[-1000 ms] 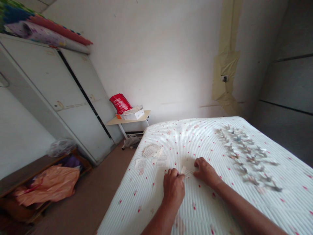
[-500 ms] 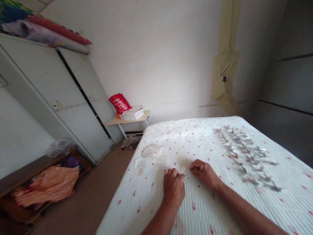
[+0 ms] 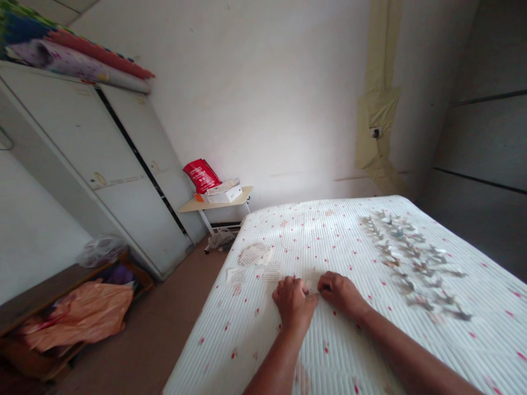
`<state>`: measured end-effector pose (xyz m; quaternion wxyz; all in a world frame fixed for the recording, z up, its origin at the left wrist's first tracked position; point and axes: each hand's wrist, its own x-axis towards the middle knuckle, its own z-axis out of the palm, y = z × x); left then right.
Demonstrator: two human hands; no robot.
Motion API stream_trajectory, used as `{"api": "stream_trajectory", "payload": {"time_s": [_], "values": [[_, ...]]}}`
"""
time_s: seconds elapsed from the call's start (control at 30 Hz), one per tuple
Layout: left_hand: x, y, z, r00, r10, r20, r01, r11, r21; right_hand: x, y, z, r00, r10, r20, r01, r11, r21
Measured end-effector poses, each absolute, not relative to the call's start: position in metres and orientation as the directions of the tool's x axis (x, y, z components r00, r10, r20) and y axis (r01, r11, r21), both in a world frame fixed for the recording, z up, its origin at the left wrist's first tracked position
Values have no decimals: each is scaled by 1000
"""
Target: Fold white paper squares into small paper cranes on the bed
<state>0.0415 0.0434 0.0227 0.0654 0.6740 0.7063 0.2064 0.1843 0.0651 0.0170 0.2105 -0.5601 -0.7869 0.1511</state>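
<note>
A small piece of printed paper (image 3: 312,286) lies on the striped bedcover between my hands. My left hand (image 3: 294,302) grips its left and near edge with curled fingers, the thumb pointing right. On its right side, my right hand (image 3: 340,293) pinches the paper between thumb and bent fingers. Just left and beyond are a flat printed paper piece (image 3: 272,271), another single piece (image 3: 236,275) and a loose pile of paper pieces (image 3: 255,254). Several rows of small folded paper figures (image 3: 415,263) stand on the right of the bed.
The bed (image 3: 325,351) has a white cover with red dots. Beyond its far left corner stands a small table (image 3: 189,206) with a red bag (image 3: 202,175) and a white box (image 3: 224,193). A grey cabinet (image 3: 119,164) is at left, above a wooden bench holding an orange plastic bag (image 3: 82,315).
My left hand has shifted slightly right, its thumb now nearer my right hand. My right hand has moved a little down and left, and the paper has turned between them.
</note>
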Motion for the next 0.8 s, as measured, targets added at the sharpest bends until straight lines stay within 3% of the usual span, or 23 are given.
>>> {"api": "stream_trajectory", "payload": {"time_s": [0.17,0.8], "values": [[41,41,27,-62,993,105,950,26,312,183,65,18,-282,947,156,820,322,-473],[28,45,21,-59,992,116,927,11,375,186,67,14,-279,949,150,816,317,-484]]}}
